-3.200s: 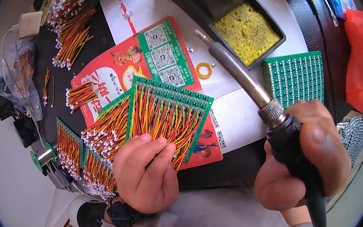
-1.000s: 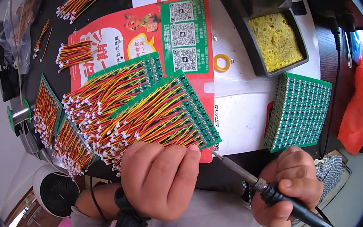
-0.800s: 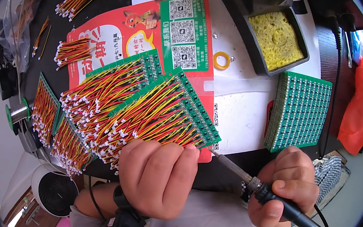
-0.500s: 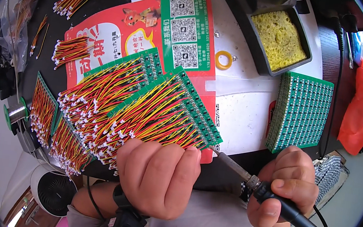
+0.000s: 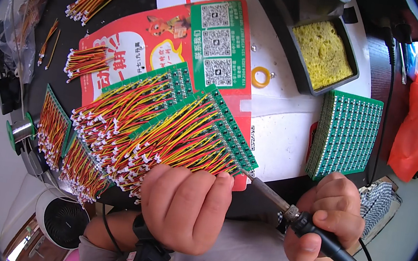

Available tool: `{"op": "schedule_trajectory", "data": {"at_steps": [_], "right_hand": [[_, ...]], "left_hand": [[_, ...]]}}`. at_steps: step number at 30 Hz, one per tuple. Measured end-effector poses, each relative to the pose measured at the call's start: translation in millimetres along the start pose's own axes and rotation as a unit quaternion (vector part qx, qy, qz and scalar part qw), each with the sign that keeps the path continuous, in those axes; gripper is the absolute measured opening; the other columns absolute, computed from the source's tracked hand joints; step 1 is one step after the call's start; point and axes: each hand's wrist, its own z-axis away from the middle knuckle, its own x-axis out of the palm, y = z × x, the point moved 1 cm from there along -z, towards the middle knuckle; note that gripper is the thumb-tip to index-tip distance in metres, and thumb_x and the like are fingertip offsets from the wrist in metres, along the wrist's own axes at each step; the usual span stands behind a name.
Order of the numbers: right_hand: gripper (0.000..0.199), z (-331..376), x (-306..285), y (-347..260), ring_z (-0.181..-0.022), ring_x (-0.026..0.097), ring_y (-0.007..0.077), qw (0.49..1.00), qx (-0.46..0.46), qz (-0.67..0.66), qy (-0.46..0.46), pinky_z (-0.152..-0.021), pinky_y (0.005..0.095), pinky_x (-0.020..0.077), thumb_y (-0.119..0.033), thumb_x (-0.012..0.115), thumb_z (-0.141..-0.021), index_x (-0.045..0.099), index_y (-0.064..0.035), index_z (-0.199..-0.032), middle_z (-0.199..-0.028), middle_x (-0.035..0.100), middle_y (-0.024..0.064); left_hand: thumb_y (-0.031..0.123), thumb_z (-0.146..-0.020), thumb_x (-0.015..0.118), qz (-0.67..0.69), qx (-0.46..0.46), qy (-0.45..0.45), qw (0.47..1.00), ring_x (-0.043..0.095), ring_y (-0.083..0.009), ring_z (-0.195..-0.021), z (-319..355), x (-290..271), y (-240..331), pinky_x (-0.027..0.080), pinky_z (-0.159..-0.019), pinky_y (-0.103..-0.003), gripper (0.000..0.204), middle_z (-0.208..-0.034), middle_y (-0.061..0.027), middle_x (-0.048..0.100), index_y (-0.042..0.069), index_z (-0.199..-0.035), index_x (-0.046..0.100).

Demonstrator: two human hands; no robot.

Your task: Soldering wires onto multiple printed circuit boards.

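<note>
My right hand (image 5: 334, 219) grips a soldering iron (image 5: 323, 238) by its black handle. The iron's metal tip reaches the near right corner of a green circuit board (image 5: 236, 144) covered with rows of red, yellow and black wires (image 5: 176, 142) ending in white plugs. My left hand (image 5: 186, 208) is closed at the board's near edge, its fingertips among the wires close to the iron's tip. What those fingers pinch is hidden. Behind this board, partly under it, lies another wired green board (image 5: 180, 81).
Two more wired boards (image 5: 55, 127) lie at left. Loose wire bundles (image 5: 90, 58) rest on a red printed sheet (image 5: 181, 12). At right stand a stack of bare circuit boards (image 5: 349, 137) and a yellow sponge (image 5: 322, 56) in a black holder. A solder spool (image 5: 22, 129) sits far left.
The whole view has shifted slightly, so the table's contents appear a little lower and further right. Both hands keep their grip, and the iron's tip stays at the board's corner.
</note>
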Motion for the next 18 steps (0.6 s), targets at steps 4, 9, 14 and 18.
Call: {"op": "schedule_trajectory", "data": {"at_steps": [4,9,14,18], "right_hand": [[0.036,2.7,-2.4,-2.2,-0.054,0.050,0.0155,1.000,0.007,0.006,0.006,-0.045,0.0296,0.0360,-0.032,0.078,-0.087,0.058,-0.0030,-0.094,-0.066,0.053,0.0023],[0.039,5.0,-2.4,-3.0,-0.056,0.052,0.0159,1.000,0.011,0.002,0.028,-0.046,0.0300,0.0375,-0.036,0.077,-0.088,0.058,-0.0031,-0.094,-0.070,0.055,0.0031],[0.045,5.9,1.5,-6.0,-0.058,0.054,0.0157,0.998,0.017,0.018,0.054,-0.048,0.0301,0.0397,-0.042,0.078,-0.089,0.057,-0.0037,-0.097,-0.072,0.055,0.0026],[0.048,-11.3,0.1,-17.8,-0.061,0.057,0.0159,1.000,0.019,0.019,0.012,-0.049,0.0299,0.0409,-0.047,0.079,-0.088,0.057,-0.0050,-0.098,-0.074,0.056,0.0020]], "left_hand": [[0.006,-0.078,0.077,-0.001,0.022,-0.001,1.000,0.059,-0.0267,-0.081,1.9,-13.9,2.2,0.048,-0.065,-0.039,0.020,-0.093,-0.0120,0.065,-0.004,-0.094,0.070],[0.011,-0.084,0.073,-0.025,0.022,-0.024,0.999,0.062,-0.0336,-0.094,-1.4,-33.8,-5.8,0.052,-0.075,-0.042,0.023,-0.102,-0.0171,0.068,-0.004,-0.101,0.070],[0.023,-0.091,0.072,-0.020,0.014,-0.075,0.997,0.063,-0.0422,-0.113,-3.1,-23.6,-17.5,0.051,-0.095,-0.054,0.033,-0.118,-0.0187,0.069,-0.004,-0.110,0.070],[0.027,-0.091,0.072,0.000,0.033,-0.089,0.995,0.064,-0.0398,-0.113,-4.4,-16.2,-18.6,0.049,-0.100,-0.053,0.035,-0.121,-0.0178,0.069,-0.002,-0.111,0.071]]}}
